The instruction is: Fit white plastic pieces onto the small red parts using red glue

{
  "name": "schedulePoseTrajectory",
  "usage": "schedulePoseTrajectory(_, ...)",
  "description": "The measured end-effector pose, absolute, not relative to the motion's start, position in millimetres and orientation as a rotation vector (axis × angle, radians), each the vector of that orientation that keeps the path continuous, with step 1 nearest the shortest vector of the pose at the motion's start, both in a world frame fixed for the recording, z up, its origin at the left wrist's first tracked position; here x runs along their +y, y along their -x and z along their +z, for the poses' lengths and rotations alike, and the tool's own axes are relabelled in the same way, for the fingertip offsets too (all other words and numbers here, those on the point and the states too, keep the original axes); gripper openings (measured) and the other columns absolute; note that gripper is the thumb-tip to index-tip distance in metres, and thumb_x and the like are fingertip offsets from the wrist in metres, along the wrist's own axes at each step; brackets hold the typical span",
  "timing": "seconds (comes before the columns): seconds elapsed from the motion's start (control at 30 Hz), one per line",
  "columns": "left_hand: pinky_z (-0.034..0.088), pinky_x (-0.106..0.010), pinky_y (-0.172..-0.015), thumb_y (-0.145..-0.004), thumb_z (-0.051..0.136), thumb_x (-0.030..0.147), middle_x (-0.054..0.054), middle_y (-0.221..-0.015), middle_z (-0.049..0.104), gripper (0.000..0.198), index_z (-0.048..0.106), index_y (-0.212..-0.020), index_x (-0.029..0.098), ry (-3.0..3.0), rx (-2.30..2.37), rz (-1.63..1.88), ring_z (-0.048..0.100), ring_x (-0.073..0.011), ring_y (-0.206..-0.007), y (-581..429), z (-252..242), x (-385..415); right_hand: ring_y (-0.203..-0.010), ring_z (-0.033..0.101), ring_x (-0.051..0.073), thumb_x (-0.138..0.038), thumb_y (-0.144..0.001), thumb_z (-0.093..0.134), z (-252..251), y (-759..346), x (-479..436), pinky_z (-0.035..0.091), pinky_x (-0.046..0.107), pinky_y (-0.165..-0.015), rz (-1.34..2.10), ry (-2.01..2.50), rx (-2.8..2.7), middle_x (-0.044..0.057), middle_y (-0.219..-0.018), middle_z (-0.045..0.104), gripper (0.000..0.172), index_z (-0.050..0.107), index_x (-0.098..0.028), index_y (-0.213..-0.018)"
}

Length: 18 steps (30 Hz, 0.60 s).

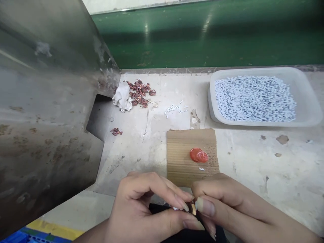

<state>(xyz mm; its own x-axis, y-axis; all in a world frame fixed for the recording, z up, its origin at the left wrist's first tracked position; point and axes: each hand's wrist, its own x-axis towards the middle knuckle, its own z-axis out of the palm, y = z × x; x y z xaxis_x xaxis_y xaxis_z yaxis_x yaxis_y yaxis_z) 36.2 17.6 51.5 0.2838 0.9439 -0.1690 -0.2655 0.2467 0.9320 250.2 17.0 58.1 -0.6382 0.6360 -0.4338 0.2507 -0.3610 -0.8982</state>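
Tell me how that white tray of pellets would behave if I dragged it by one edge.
The tray looks like thin, translucent plastic, so it would probably flex. It holds a deep layer of small white pellets, so it is likely heavy for its size. The loose pellets would probably shift or spill if it tilted.

Tray (pixel 308 101) right of cardboard (pixel 182 158)

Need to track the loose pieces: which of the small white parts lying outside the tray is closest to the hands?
The lone white piece on the cardboard pad, just below the red discs. The other loose ones sit in a scattered cluster farther back, beside the tray.
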Motion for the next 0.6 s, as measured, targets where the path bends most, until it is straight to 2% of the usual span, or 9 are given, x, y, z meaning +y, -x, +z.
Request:
schedulePoseTrajectory(0.13,0.068,-0.018,-0.074,-0.066,0.093,-0.006,0.0,-0.085,0.088,0.035,0.085,-0.082,0.023,-0.961,0.906,1.001,0.086,-0.0181,-0.077,-37.1,53.1,18.3,-0.066,0.048,0.008,-0.07,-0.109,0.039,60.3,-249.0,17.7,0.041,0.015,-0.06,2.124,1.165,-1.524,-0.002,-0.07,0.051,0.064,0.055,-0.018,-0.075)
schedulePoseTrajectory(0.33,0.069,-0.018,-0.074,-0.062,0.096,-0.005,0.0,-0.084,0.088,0.037,0.086,-0.082,0.025,-0.959,0.955,1.049,0.086,-0.019,-0.076,-39.1,54.8,16.6,-0.064,0.057,0.008,-0.068,-0.11,0.038,53.8,-242.7,5.0,0.047,0.016,-0.061,1.823,1.197,-1.621,-0.001,-0.066,0.058,0.067,0.062,-0.018,-0.075)
schedulePoseTrajectory(0.47,0.068,-0.016,-0.074,-0.061,0.092,-0.011,0.001,-0.084,0.089,0.04,0.086,-0.08,0.024,-0.895,0.933,1.019,0.086,-0.0176,-0.076,-40.4,56.5,17.6,-0.059,0.056,0.008,-0.057,-0.115,0.035,50.4,-242.5,2.3,0.046,0.017,-0.058,1.589,1.185,-1.753,0.0,-0.065,0.059,0.063,0.056,-0.017,-0.07)
schedulePoseTrajectory(0.6,0.066,-0.011,-0.071,-0.063,0.086,-0.017,0.002,-0.084,0.088,0.042,0.084,-0.08,0.022,-0.684,0.847,0.911,0.086,-0.0152,-0.075,-40.6,57.3,19.4,-0.059,0.058,0.01,-0.046,-0.116,0.033,52.1,-247.5,3.3,0.045,0.02,-0.055,1.493,1.074,-1.909,0.002,-0.069,0.062,0.054,0.057,-0.019,-0.076)
